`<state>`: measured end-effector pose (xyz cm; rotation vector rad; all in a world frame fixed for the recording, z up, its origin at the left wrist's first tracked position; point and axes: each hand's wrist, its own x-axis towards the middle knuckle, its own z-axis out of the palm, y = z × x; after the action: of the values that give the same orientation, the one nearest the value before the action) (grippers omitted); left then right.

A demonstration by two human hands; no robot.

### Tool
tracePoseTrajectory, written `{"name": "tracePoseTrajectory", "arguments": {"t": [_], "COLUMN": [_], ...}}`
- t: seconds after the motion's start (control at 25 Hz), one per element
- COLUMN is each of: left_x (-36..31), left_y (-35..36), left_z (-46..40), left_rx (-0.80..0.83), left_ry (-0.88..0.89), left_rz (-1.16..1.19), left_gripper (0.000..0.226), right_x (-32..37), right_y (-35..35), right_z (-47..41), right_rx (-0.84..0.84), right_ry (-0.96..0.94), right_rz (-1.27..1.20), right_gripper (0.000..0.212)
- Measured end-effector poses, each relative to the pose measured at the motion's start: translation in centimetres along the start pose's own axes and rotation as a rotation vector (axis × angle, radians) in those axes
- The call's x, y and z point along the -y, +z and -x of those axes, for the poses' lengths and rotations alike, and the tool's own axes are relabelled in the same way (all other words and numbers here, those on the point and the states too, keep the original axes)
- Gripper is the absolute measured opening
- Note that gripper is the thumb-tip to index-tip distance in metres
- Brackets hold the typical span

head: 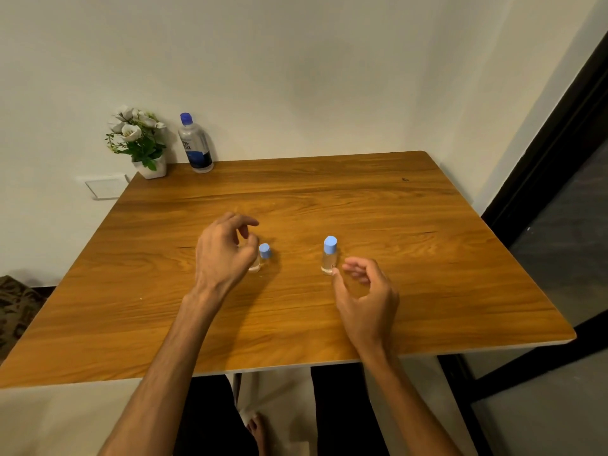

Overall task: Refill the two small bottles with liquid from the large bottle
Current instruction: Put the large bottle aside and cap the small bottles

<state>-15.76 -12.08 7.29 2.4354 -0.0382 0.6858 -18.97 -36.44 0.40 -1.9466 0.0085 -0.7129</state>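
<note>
Status: you're sitting at the very start, as far as I can judge. Nothing is being poured yet.

Using the large bottle (195, 143) as the landmark: it's standing upright at the far left corner of the surface (362, 199), blue cap on, right against the wall, with the potted flowers (138, 139) just to its left. Both small bottles are sitting well nearer you than it, mid-surface.

Left small bottle (261, 258): upright, blue cap on, partly hidden behind your left hand (223, 251). That hand is hovering just beside it, fingers (245, 223) loosely curled and apart, holding nothing. I can't tell whether the thumb side is touching the glass.

Right small bottle (329, 256): upright, blue cap on, further right of the landmark than the first. It's looking clear; I can't read a fill level in either one. Your right hand (367, 292) is sitting just beside it, fingers relaxed and spread, thumb tip at or nearly at the bottle's base, not gripping.

Done: nothing visible. Left: both small caps are still needing to come off, the large bottle is needing fetching and opening, then two pours and recapping. The large bottle is a long reach away, so you're probably bringing it closer first.
</note>
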Motion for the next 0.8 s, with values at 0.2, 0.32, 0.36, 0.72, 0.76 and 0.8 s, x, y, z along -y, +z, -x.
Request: {"name": "tracePoseTrajectory", "arguments": {"t": [0.2, 0.32, 0.36, 0.72, 0.76, 0.8], "left_x": [1.1, 0.2, 0.0, -0.1, -0.3, -0.5], "left_y": [-0.6, 0.3, 0.6, 3.5, 3.7, 3.8], "left_z": [-1.1, -3.2, -4.0, -7.6, -7.5, -7.5], "left_rx": [0.085, 0.330, 0.403, 0.688, 0.702, 0.706], "left_ry": [-0.205, -0.260, -0.267, -0.388, -0.396, -0.402], "left_rz": [0.027, -0.155, -0.236, -0.526, -0.523, -0.518], "left_gripper": [0.017, 0.026, 0.028, 0.048, 0.048, 0.046], "right_x": [4.8, 6.4, 6.7, 6.6, 6.5, 6.3], "right_y": [3.9, 8.3, 9.7, 12.7, 12.1, 11.6], "right_z": [2.7, 2.3, 2.1, 1.9, 1.9, 1.9], "right_rx": [0.285, 0.404, 0.405, 0.318, 0.325, 0.330], "right_ry": [-0.078, -0.040, -0.031, 0.052, 0.054, 0.059], "right_rz": [-0.084, 0.110, 0.163, 0.168, 0.159, 0.151], "right_gripper": [0.021, 0.051, 0.057, 0.024, 0.022, 0.020]}}
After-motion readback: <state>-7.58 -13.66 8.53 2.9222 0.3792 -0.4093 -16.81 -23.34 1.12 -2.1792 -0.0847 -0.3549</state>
